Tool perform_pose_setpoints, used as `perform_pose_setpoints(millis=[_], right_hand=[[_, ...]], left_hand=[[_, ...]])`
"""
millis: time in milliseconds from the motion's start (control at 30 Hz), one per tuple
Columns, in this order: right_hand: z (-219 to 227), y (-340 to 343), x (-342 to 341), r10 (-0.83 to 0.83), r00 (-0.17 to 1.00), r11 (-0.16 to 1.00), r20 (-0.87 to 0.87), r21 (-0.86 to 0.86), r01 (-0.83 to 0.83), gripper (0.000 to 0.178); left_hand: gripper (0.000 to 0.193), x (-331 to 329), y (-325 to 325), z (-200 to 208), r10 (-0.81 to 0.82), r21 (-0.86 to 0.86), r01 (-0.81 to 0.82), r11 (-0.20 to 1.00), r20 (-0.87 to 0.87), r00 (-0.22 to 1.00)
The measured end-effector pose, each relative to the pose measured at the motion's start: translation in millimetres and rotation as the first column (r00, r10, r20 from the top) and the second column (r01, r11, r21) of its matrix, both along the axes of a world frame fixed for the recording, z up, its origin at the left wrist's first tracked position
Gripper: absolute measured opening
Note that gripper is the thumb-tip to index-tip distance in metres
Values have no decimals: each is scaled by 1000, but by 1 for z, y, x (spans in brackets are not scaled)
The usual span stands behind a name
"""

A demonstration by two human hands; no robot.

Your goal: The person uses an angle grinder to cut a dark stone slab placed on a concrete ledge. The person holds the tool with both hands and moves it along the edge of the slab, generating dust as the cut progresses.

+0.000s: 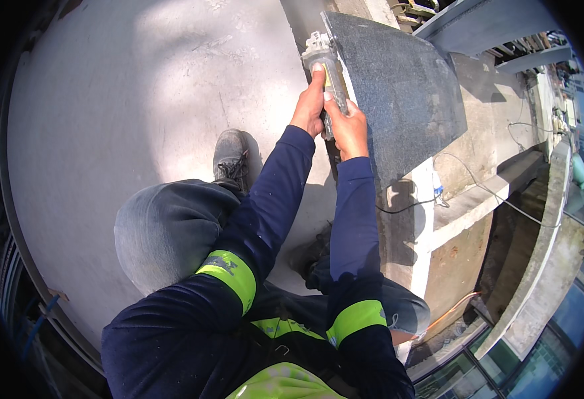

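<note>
An angle grinder (pixel 318 45), dusty and grey, is held in both of my hands. My left hand (pixel 309 105) is closed around the left side of its body, thumb along the top. Just behind it, my right hand (pixel 349 129) wraps the rear part of the body. The grinder's head points away from me, close beside the left edge of a large dark, speckled slab (pixel 405 100). I cannot see the disc, nor whether it touches the slab. A dark cord (pixel 405 207) runs out near my right forearm.
Pale smooth floor (pixel 92 120) spreads to the left, with my shoe (pixel 230 157) on it. A white-edged concrete ledge (pixel 461 223) lies to the right, beside a drop with a curved concrete beam (pixel 538 266). A thin cable (pixel 491 191) crosses the ledge.
</note>
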State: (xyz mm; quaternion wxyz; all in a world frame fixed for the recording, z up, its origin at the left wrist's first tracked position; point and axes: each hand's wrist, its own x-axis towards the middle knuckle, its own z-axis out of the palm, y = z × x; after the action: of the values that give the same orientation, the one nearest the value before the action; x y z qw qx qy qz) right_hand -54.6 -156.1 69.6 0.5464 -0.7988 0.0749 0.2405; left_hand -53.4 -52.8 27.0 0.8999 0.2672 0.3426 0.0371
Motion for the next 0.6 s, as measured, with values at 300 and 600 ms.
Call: perform_pose_setpoints(millis=[300, 600], right_hand=[[7, -5, -11, -9, 1000, 1000, 6, 22, 9, 56], [7, 4, 3, -6, 1000, 999, 7, -50, 7, 59]], left_hand=[[89, -10, -2, 8, -75, 6, 75, 997, -17, 997], [91, 5, 9, -4, -106, 0, 106, 994, -16, 994]])
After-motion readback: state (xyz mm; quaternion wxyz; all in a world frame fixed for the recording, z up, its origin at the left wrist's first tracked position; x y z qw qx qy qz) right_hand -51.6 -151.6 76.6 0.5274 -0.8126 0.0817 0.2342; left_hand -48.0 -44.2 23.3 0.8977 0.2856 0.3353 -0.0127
